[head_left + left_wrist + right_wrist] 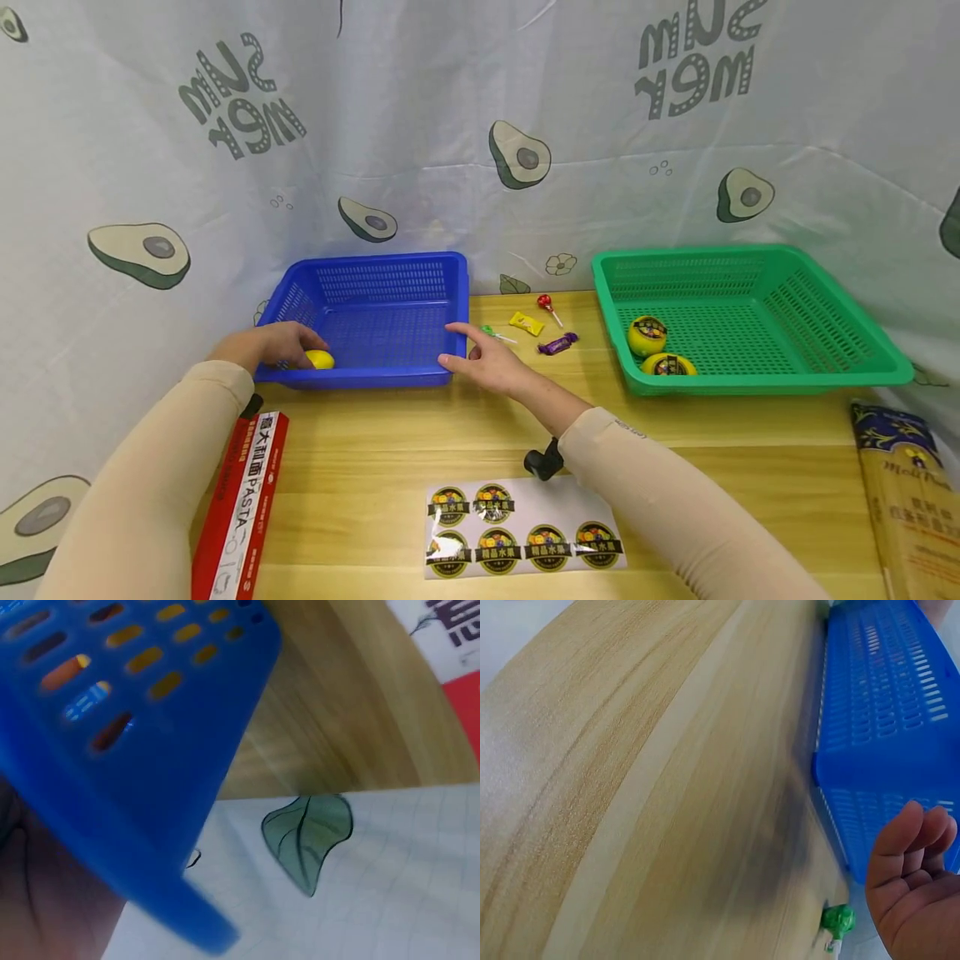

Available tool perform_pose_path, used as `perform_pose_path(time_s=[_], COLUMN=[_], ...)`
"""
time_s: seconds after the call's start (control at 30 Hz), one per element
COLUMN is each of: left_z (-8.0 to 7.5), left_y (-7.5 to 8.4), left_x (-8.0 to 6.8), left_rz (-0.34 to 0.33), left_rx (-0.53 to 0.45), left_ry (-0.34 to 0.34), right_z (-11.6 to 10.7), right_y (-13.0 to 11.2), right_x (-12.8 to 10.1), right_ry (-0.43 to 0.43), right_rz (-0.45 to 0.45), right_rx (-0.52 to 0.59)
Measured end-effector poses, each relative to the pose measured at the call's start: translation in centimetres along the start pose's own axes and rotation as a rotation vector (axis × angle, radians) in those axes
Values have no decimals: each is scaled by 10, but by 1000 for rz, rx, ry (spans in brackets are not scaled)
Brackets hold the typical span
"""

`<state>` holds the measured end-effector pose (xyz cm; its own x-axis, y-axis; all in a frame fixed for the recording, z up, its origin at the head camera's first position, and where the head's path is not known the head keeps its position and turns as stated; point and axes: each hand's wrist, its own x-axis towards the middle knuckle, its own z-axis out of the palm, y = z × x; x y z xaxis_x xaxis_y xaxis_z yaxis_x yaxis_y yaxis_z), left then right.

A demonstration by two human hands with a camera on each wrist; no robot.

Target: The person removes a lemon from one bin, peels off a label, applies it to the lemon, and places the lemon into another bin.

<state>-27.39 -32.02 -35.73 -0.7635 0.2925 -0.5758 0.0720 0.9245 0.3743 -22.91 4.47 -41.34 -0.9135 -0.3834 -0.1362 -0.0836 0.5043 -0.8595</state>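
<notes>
At the near left corner of the blue basket (375,377), my left hand (281,343) reaches over the rim and holds a yellow lemon (320,359) low inside. Its fingertips are partly hidden in the head view; the basket wall (172,772) covers most of that hand in the left wrist view. My right hand (489,364) is at the basket's right side, thumb and index finger spread apart. Nothing is held in it; whether it touches the rim cannot be told. Close by lies a green lollipop (838,919).
A green basket (765,385) holds two yellow labelled fruits (647,337). Between the baskets lie a yellow candy (527,323), a purple candy (558,344) and a red lollipop (545,302). Nearer are a sticker sheet (525,503), a red pasta box (243,508) and a pasta bag (903,500).
</notes>
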Motion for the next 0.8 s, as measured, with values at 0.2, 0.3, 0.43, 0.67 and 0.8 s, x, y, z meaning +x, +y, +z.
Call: perform_pose_path(time_s=[0.2,0.3,0.43,0.67,0.8], left_z=[2,-2,-8,2,25], left_y=[-3,3,20,66,89], left_x=[-2,-7,-20,-50,-66], left_rz=[33,62,139,267,329], left_rx=[-76,-137,-137,-113,-100], left_ry=[84,137,225,248,197], right_z=[1,1,1,1,0], right_y=[0,0,0,0,0], right_x=[1,1,1,1,0], right_ry=[6,6,4,0,10], right_rz=[1,1,0,3,1], right_rx=[6,9,9,28,15])
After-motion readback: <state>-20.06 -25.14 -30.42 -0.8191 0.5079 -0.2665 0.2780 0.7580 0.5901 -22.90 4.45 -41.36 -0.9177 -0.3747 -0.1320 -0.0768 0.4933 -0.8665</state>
